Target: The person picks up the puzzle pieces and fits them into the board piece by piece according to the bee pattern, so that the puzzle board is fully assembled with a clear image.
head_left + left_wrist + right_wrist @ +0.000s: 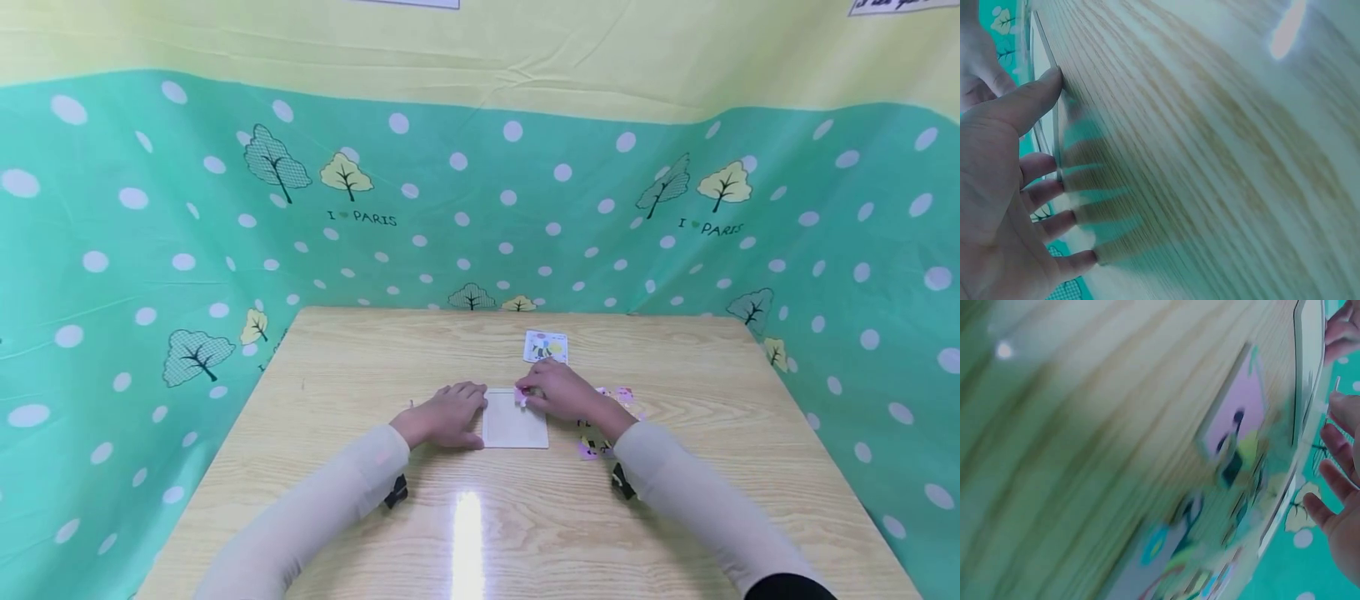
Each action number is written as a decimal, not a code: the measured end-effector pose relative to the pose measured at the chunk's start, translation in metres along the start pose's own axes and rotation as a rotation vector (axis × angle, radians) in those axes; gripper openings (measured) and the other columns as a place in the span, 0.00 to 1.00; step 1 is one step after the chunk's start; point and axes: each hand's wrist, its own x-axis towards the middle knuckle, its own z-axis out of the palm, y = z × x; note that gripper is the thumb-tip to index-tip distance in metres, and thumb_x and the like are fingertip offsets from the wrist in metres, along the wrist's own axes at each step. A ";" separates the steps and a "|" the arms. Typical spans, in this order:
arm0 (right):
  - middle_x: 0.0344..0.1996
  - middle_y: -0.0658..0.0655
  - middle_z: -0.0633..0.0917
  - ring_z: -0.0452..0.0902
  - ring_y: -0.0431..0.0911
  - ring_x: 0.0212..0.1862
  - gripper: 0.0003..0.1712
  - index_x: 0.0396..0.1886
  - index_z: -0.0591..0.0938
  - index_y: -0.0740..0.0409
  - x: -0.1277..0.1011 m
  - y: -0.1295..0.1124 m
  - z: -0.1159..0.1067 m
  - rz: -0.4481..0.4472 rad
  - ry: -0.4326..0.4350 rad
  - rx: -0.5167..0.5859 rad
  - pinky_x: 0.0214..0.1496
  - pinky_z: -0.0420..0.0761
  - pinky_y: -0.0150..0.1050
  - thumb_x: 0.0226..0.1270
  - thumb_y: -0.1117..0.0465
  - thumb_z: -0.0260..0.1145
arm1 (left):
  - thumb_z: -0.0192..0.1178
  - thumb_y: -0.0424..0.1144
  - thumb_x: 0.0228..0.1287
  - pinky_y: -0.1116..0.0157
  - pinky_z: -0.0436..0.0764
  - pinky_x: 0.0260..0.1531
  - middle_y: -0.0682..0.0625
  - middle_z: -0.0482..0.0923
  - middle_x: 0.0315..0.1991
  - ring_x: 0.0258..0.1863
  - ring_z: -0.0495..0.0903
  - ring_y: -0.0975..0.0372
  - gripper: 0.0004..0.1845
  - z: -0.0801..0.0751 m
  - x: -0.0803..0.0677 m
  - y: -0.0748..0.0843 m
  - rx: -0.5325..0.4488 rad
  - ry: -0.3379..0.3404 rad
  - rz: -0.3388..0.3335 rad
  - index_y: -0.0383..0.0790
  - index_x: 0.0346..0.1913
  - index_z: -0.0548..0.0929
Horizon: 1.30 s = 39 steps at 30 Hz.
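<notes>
Puzzle tray [514, 423], white and almost bare, lies mid-table between two hands as a first pink piece goes to its far right corner.

From the left: the left hand [446, 414] rests flat on the wooden table [360, 367], fingers straight and gripping nothing, thumb against the tray's left edge to steady it. The right hand [558, 390] reaches over the far right corner, fingertips pinching a small pink puzzle piece [521, 397] at the tray's edge; whether it is seated cannot be told. A printed picture card [546, 347] lies just beyond that hand. Loose puzzle pieces [600, 433] are scattered to the right of the tray, around the right wrist. Judging by the blank tray and the unplaced scatter, the assembly has barely begun and nearly every piece remains to be fitted.
</notes>
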 end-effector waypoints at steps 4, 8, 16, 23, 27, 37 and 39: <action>0.48 0.51 0.87 0.79 0.48 0.55 0.18 0.58 0.86 0.49 0.008 -0.009 0.005 -0.013 -0.025 0.013 0.67 0.77 0.51 0.71 0.51 0.67 | 0.65 0.63 0.63 0.40 0.63 0.76 0.43 0.58 0.80 0.79 0.58 0.47 0.40 -0.001 0.000 0.000 0.001 -0.006 -0.005 0.42 0.70 0.71; 0.49 0.51 0.87 0.78 0.49 0.57 0.18 0.57 0.86 0.49 0.015 -0.017 0.009 -0.034 -0.031 0.008 0.68 0.76 0.52 0.71 0.51 0.67 | 0.65 0.64 0.63 0.39 0.63 0.76 0.42 0.59 0.79 0.79 0.58 0.47 0.40 -0.002 0.000 -0.001 0.007 -0.006 -0.003 0.42 0.70 0.71; 0.49 0.51 0.87 0.78 0.50 0.59 0.18 0.56 0.86 0.47 0.025 -0.025 0.012 -0.035 -0.037 -0.022 0.70 0.75 0.52 0.71 0.49 0.67 | 0.64 0.64 0.63 0.40 0.63 0.76 0.42 0.58 0.80 0.79 0.58 0.47 0.41 0.001 0.001 -0.001 0.020 -0.006 0.003 0.42 0.71 0.70; 0.48 0.52 0.88 0.78 0.51 0.58 0.15 0.54 0.88 0.48 0.028 -0.028 0.014 -0.050 -0.036 -0.025 0.69 0.75 0.53 0.71 0.52 0.68 | 0.64 0.64 0.63 0.40 0.62 0.76 0.42 0.58 0.80 0.79 0.58 0.47 0.42 0.001 0.001 -0.001 0.015 -0.003 0.001 0.42 0.71 0.69; 0.49 0.52 0.88 0.78 0.50 0.59 0.15 0.54 0.88 0.47 0.031 -0.030 0.016 -0.051 -0.037 -0.049 0.70 0.74 0.52 0.71 0.51 0.67 | 0.65 0.63 0.63 0.40 0.62 0.76 0.42 0.58 0.80 0.79 0.57 0.47 0.42 -0.001 0.000 -0.001 0.009 -0.004 -0.003 0.42 0.72 0.69; 0.48 0.53 0.87 0.78 0.52 0.60 0.14 0.51 0.89 0.47 0.035 -0.033 0.020 -0.028 -0.029 -0.091 0.68 0.77 0.51 0.69 0.50 0.69 | 0.65 0.63 0.62 0.39 0.62 0.76 0.42 0.58 0.79 0.79 0.58 0.47 0.42 0.000 0.000 -0.001 0.001 0.008 0.007 0.41 0.71 0.69; 0.48 0.54 0.87 0.78 0.52 0.59 0.14 0.51 0.89 0.47 0.035 -0.033 0.020 -0.031 -0.027 -0.090 0.68 0.77 0.51 0.69 0.51 0.69 | 0.65 0.63 0.63 0.39 0.62 0.76 0.43 0.58 0.80 0.79 0.58 0.47 0.42 0.000 0.000 -0.001 0.005 0.006 0.005 0.42 0.71 0.69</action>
